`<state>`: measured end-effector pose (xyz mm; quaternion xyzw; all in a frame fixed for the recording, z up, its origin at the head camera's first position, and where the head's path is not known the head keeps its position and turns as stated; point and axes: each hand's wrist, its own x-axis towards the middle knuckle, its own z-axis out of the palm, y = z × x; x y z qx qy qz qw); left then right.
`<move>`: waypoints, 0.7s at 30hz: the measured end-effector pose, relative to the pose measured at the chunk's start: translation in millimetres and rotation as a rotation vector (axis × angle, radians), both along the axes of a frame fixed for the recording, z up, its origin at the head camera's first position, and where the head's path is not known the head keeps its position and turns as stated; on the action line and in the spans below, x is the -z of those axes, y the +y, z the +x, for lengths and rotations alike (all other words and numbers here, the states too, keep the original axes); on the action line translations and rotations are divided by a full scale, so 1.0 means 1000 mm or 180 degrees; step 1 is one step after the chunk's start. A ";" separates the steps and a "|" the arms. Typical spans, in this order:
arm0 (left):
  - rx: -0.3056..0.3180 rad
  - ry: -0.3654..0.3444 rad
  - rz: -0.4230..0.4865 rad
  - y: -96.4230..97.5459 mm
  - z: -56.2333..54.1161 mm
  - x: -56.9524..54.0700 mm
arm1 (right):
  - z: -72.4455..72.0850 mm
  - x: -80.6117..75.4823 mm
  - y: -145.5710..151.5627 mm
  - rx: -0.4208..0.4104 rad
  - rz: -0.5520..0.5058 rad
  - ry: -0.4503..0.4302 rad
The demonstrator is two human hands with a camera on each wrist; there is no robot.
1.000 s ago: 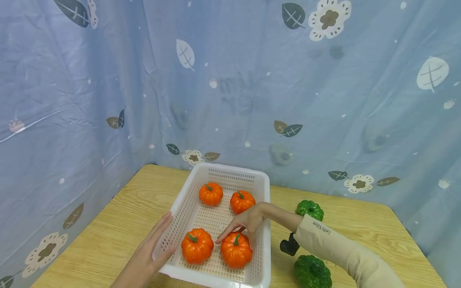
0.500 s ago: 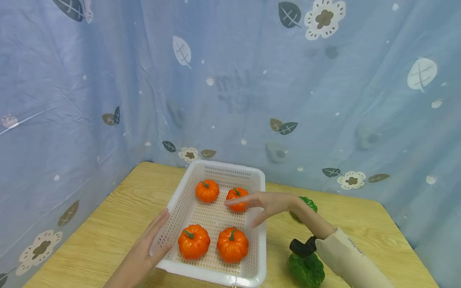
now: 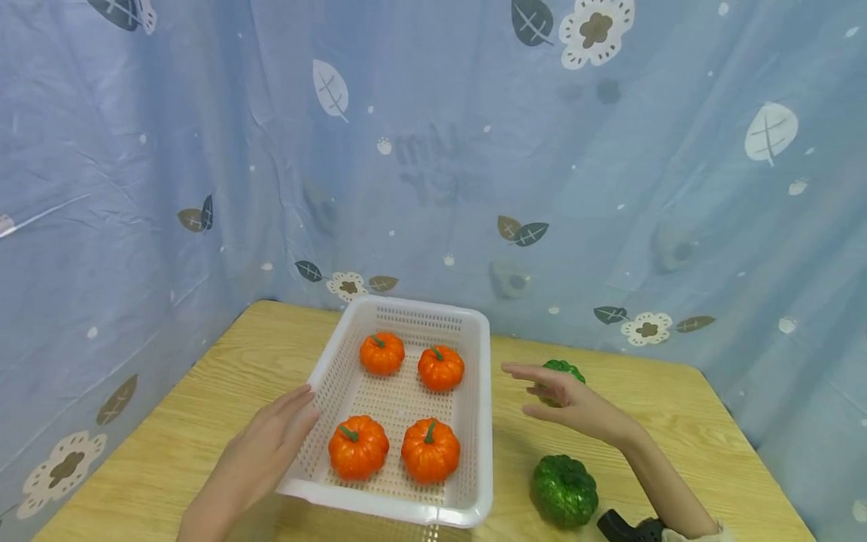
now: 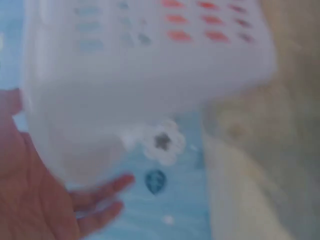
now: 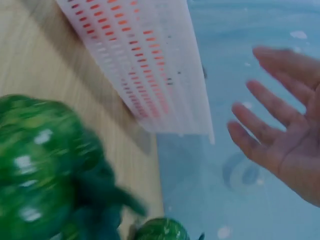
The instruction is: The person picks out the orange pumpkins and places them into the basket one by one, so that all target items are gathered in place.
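Observation:
A white perforated plastic basket (image 3: 481, 421) bears several small orange pumpkins with green stems. Two lie towards its back, a left one (image 3: 382, 354) and a right one (image 3: 441, 369); nearer the front are another left one (image 3: 358, 448) and right one (image 3: 430, 452). My left hand (image 3: 254, 452) is alongside the basket's left wall, fingers extended, fingertips right at the rim. In the left wrist view its fingers (image 4: 107, 192) spread past the basket's corner. To the right of the basket my right hand (image 3: 576, 403) hovers with straight fingers, holding nothing, partly over a green pumpkin (image 3: 564, 367).
Another green pumpkin (image 3: 565, 491) sits on the wooden table (image 3: 650, 421) near the front, right of the basket. A black strap-like piece (image 3: 630, 529) is at the right wrist. Blue patterned curtain (image 3: 406, 150) bounds the table at the back and left.
My right hand has let go of the front right orange pumpkin, lifted out of the basket and moved right. The left hand stays by the basket's left wall. The head view has shifted slightly.

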<state>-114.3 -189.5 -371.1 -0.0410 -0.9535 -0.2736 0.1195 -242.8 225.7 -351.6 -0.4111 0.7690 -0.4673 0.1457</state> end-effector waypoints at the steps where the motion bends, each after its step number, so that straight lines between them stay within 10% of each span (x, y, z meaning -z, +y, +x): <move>1: -0.0032 0.0007 -0.0104 0.004 -0.003 -0.003 | 0.003 0.001 0.004 0.0183 -0.0022 0.0073; 13: -0.0236 0.0362 -0.0738 0.069 -0.031 -0.003 | 0.042 0.010 0.022 0.2377 0.0919 0.1640; 21: -0.0095 0.0130 -0.0665 0.091 -0.039 -0.001 | 0.060 0.017 0.019 0.2925 0.1512 0.1807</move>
